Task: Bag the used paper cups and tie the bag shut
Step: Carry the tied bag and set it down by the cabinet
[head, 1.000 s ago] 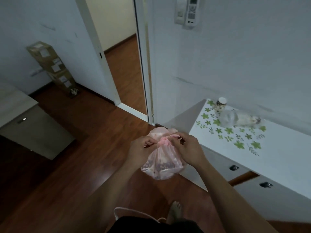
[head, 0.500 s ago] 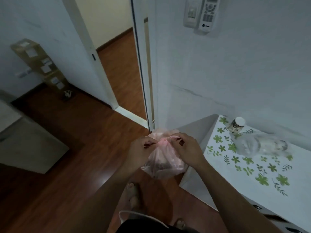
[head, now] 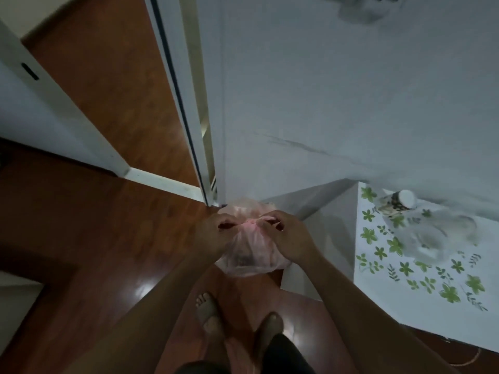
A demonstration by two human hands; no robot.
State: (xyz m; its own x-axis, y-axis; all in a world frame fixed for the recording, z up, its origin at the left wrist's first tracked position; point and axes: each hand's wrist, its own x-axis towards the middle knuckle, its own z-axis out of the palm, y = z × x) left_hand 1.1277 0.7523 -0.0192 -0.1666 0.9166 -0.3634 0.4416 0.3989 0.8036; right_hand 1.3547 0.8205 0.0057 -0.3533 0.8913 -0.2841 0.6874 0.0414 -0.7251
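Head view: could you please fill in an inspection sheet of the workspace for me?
Surface: white cabinet top with green leaf print; wooden floor below.
Job's things: pink plastic bag held in the air, neck gathered; dark contents show dimly, cups not identifiable.
Clutter: patterned jar with white lid and a blurred clear plastic item on the cabinet top.
Grippers: left hand and right hand both pinch the bag's neck.
Cables: nothing seen.
Surroundings: white wall, open doorway, the person's feet on the floor.
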